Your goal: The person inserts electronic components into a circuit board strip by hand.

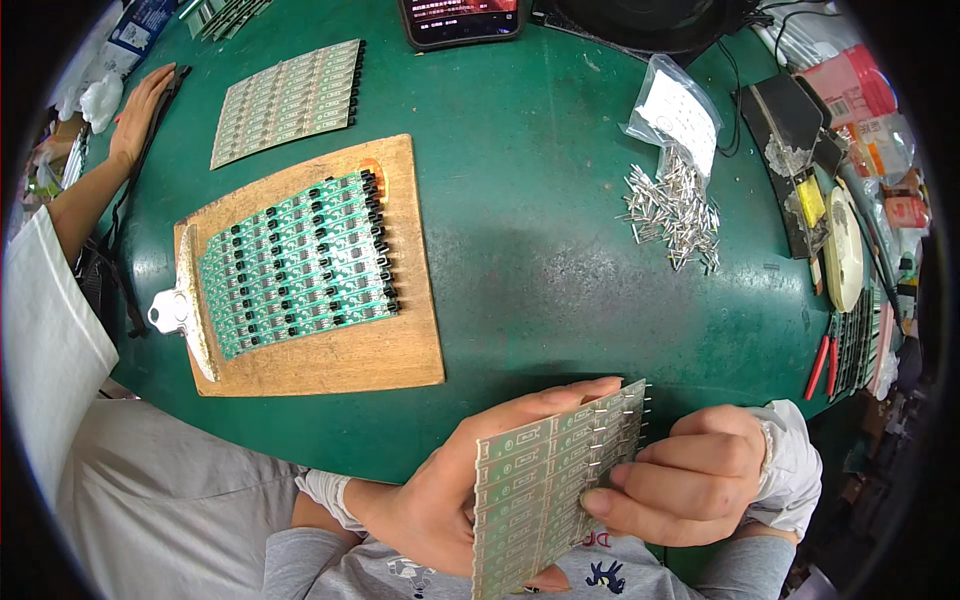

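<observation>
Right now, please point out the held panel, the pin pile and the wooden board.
panel (545, 500), head view, middle of its face.
pin pile (675, 210), head view, centre of heap.
wooden board (340, 360), head view, bare lower part.

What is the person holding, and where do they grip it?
A circuit panel. The left hand grips its left edge, thumb along the top; the right hand pinches its right edge.

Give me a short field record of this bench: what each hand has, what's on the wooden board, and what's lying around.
left hand: holds a panel of small circuit boards upright from behind
right hand: fingertips at the panel's right edge, where metal pins stick out
wooden board: carries a green panel with black components, clipped at its left
loose parts: pile of metal pins spilling from a clear bag
other: bare panel; another person's hand; red-handled cutters
</observation>
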Demonstrator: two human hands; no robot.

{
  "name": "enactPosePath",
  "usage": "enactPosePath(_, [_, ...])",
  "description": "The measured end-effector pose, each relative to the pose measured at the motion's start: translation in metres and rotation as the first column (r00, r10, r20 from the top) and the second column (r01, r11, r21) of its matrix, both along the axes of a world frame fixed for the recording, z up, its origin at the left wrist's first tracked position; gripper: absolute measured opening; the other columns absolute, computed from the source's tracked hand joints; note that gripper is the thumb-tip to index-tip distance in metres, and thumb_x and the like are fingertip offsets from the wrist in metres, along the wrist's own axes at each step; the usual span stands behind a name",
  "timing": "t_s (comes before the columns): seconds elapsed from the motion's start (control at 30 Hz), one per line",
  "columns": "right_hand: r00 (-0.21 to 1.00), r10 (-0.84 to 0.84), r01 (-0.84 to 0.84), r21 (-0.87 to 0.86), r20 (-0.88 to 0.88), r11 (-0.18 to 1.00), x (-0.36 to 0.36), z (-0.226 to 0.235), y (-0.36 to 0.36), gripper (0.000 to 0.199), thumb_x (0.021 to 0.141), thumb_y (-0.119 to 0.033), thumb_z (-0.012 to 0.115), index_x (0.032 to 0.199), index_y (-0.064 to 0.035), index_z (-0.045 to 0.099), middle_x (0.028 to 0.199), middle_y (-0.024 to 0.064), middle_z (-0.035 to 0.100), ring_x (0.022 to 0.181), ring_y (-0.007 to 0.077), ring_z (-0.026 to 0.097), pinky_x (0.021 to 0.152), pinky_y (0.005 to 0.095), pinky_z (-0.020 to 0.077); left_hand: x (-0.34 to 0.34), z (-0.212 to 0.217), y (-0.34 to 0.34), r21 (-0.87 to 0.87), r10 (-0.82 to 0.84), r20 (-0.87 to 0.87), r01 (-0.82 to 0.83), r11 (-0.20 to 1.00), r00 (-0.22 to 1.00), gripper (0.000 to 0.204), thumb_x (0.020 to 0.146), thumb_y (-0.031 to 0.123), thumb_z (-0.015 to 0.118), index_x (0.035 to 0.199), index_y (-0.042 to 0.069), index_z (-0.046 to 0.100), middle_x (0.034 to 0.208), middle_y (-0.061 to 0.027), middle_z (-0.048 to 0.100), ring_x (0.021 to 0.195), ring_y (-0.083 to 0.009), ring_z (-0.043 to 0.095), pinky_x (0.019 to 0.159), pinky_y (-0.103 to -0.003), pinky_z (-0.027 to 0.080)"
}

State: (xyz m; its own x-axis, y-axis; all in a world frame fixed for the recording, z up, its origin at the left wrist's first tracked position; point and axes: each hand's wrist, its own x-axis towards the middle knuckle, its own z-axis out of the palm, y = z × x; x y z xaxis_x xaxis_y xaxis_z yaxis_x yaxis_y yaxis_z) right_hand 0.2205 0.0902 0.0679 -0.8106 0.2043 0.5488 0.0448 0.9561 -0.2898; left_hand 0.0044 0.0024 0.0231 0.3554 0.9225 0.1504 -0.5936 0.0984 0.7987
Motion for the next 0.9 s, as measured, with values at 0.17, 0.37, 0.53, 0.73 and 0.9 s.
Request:
enactPosePath(0.17, [0.932,-0.288,0.269,0.112,0.221,0.957,0.0,0.017,0.041,0.036,0.063,-0.013,0.066,0.097,-0.0022,0.071,0.093,0.0053,0.064,0.08,0.0179,0.061,0.059,0.0278,0.0474,-0.005,0.008,-0.001,-0.309,-0.021,0.006,0.022,0.951,1.0,0.071,0.083,0.033,0.076,0.142,0.01,0.043,0.155,-0.017,0.033,0.144,-0.0299,0.032,0.119,-0.047,0.028])
enactPosePath(0.37, [0.831,-0.434,0.265,0.439,0.347,0.858,0.003,0.009,0.066,0.028,0.065,-0.01,0.063,0.091,0.0004,0.065,0.088,0.0082,0.061,0.079,0.0202,0.061,0.054,0.0279,0.0468,-0.006,-0.007,0.003,0.015,-0.042,0.0,0.042,0.999,0.999,0.105,0.073,0.012,0.088,0.15,0.003,0.018,0.157,-0.029,0.018,0.145,-0.0347,0.028,0.113,-0.046,0.032])
enactPosePath(0.53, [0.823,-0.437,0.187,0.552,0.364,0.812,-0.002,0.005,0.067,0.026,0.064,-0.01,0.062,0.088,-0.0006,0.065,0.086,0.0067,0.059,0.076,0.0176,0.058,0.054,0.0268,0.0448,-0.001,-0.009,-0.001,0.095,0.006,0.036,-0.01,0.995,0.999,0.103,0.074,0.011,0.087,0.151,0.004,0.018,0.158,-0.0282,0.018,0.145,-0.0337,0.029,0.113,-0.045,0.032])
enactPosePath(0.73, [0.824,-0.46,0.272,0.482,0.33,0.833,-0.005,0.004,0.067,0.024,0.067,-0.009,0.063,0.09,-0.0003,0.064,0.088,0.0073,0.06,0.079,0.0189,0.06,0.056,0.0282,0.0483,-0.004,-0.004,-0.001,0.068,0.016,-0.05,-0.013,0.998,0.999,0.114,0.068,0.013,0.092,0.153,0.019,0.016,0.154,-0.0283,0.025,0.145,-0.0407,0.026,0.113,-0.056,0.034])
enactPosePath(0.9, [0.84,-0.461,0.392,0.268,0.286,0.88,-0.007,0.007,0.063,0.033,0.061,0.008,0.071,0.092,0.0032,0.064,0.091,0.0123,0.063,0.079,0.0292,0.064,0.062,0.0353,0.0521,-0.001,-0.006,-0.002,-0.002,0.093,0.017,-0.093,0.996,0.996,0.105,0.073,0.012,0.089,0.149,0.004,0.017,0.157,-0.0273,0.018,0.146,-0.0364,0.026,0.115,-0.049,0.029])
